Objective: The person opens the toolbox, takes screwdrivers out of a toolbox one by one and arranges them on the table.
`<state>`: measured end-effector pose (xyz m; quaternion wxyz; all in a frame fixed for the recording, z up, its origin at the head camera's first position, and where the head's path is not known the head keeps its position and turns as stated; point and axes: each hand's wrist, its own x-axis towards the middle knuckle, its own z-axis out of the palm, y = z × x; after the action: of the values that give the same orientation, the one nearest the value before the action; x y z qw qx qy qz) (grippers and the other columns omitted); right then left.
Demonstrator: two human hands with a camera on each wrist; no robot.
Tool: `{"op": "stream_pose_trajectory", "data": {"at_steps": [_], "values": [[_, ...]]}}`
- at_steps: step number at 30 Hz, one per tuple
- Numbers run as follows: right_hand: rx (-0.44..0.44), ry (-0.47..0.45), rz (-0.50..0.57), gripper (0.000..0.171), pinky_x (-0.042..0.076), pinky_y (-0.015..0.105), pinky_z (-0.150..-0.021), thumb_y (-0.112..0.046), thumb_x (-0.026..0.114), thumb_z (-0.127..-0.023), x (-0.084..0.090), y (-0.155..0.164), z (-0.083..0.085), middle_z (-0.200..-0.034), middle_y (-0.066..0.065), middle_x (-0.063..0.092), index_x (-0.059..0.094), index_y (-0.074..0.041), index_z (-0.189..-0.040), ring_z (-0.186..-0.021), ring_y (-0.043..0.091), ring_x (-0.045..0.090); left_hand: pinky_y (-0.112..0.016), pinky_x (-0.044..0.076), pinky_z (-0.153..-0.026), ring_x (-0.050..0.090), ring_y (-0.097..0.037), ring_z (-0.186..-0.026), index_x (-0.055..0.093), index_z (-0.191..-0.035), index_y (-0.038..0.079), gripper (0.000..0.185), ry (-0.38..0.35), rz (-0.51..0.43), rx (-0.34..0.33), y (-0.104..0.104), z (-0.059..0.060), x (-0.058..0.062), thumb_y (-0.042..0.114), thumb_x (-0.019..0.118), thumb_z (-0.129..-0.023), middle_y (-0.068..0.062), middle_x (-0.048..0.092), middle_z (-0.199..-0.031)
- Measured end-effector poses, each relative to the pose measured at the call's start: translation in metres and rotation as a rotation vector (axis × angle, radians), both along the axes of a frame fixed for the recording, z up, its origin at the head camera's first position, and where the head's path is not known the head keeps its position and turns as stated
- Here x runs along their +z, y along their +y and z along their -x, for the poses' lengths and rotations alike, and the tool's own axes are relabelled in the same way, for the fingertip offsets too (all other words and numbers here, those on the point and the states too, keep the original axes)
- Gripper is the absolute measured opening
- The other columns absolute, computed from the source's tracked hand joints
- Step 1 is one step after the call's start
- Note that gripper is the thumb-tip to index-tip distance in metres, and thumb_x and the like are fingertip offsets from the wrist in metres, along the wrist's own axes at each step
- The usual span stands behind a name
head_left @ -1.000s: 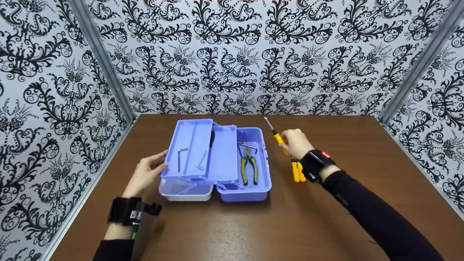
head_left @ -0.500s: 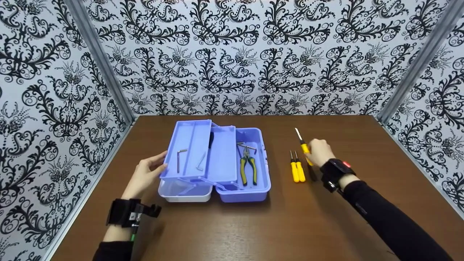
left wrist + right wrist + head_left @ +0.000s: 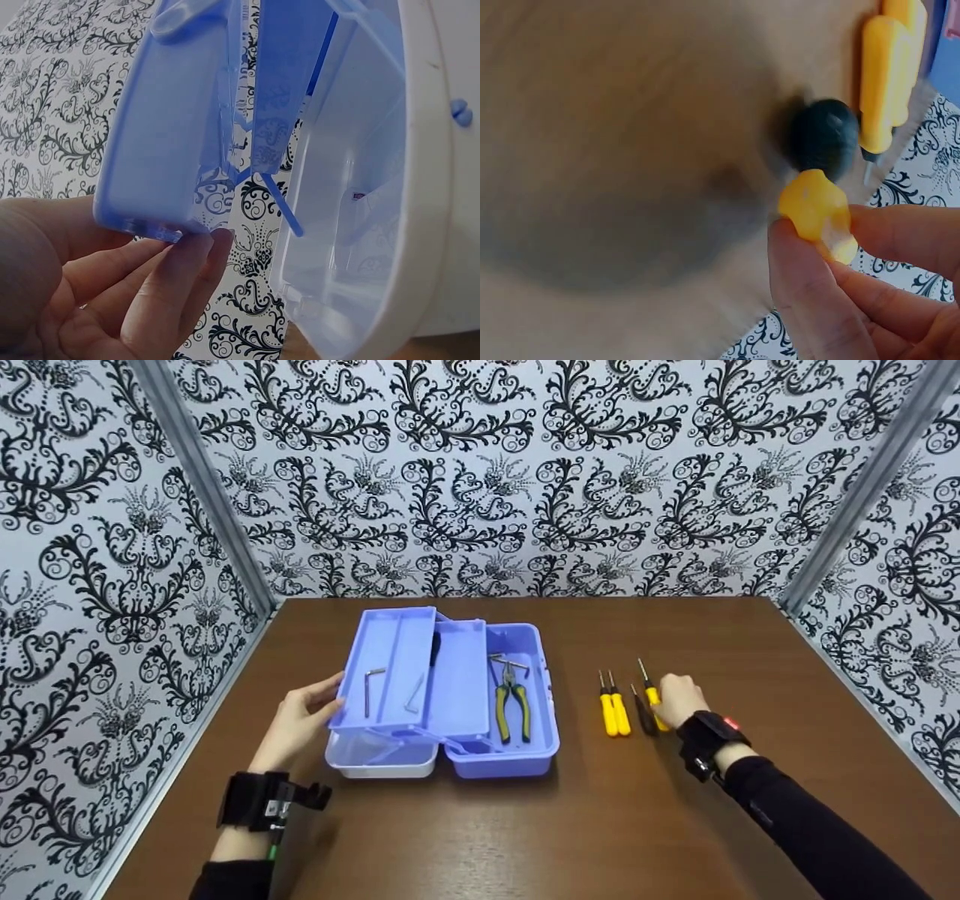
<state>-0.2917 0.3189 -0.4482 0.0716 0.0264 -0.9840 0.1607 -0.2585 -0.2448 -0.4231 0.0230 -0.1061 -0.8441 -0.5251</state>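
My right hand pinches a yellow-handled screwdriver low over the table, right beside a black-handled screwdriver. In the right wrist view, thumb and fingers close round the end of its yellow handle. At the left, my left hand grips the outer edge of the raised upper tray of a blue toolbox. The left wrist view shows thumb and fingers at that tray's corner. Hex keys lie in the tray. Green-and-black pliers lie in the toolbox's base.
Two more yellow-handled screwdrivers lie side by side between the toolbox and the black-handled one. The toolbox's whitish lid is folded out under the trays. Patterned walls close off the brown table behind and at both sides.
My right hand has carried the yellow-handled screwdriver to the right and down toward the table, past the other two yellow ones. My left hand stays on the tray.
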Motion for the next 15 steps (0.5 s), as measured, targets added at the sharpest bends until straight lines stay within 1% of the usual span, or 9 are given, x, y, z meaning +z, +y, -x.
{"op": "stream_pose_trajectory", "data": {"at_steps": [4,9,12,15], "values": [[0.004,-0.025,-0.017,0.022,0.054,0.051,-0.063,-0.005,0.068,-0.079,-0.0059,0.0002,0.0000,-0.068,0.018,0.059,0.054,0.002,-0.065,-0.066,0.035,0.060,-0.020,0.056,-0.088,0.066,-0.038,-0.112,0.044,-0.145,-0.002,0.049,0.001,0.000,-0.001,-0.0003,-0.0003,0.0004,0.004,0.056,-0.098,-0.029,0.057,-0.134],[-0.005,-0.066,-0.014,0.023,0.053,0.048,-0.062,-0.006,0.070,-0.080,-0.0093,-0.0002,0.0008,-0.066,0.012,0.055,0.053,0.000,-0.065,-0.065,0.032,0.058,-0.022,0.057,-0.089,0.065,-0.039,-0.113,0.043,-0.145,-0.002,0.049,-0.006,-0.012,-0.009,-0.0002,0.0000,0.0008,0.005,0.056,-0.098,-0.029,0.056,-0.136],[-0.014,-0.086,-0.014,0.024,0.053,0.046,-0.062,-0.007,0.070,-0.081,-0.0079,-0.0030,-0.0005,-0.066,0.011,0.054,0.053,-0.001,-0.065,-0.064,0.031,0.057,-0.020,0.057,-0.087,0.065,-0.039,-0.112,0.044,-0.145,-0.001,0.049,-0.006,-0.022,-0.016,-0.0001,-0.0002,0.0008,0.006,0.056,-0.098,-0.028,0.057,-0.136],[-0.024,-0.106,-0.012,0.021,0.053,0.045,-0.062,-0.006,0.069,-0.082,-0.0042,-0.0067,-0.0024,-0.069,0.014,0.056,0.054,0.001,-0.068,-0.066,0.032,0.059,-0.017,0.056,-0.085,0.065,-0.037,-0.112,0.046,-0.144,-0.002,0.048,0.007,-0.033,-0.019,0.0003,-0.0008,0.0004,0.006,0.057,-0.098,-0.028,0.058,-0.134]]}}
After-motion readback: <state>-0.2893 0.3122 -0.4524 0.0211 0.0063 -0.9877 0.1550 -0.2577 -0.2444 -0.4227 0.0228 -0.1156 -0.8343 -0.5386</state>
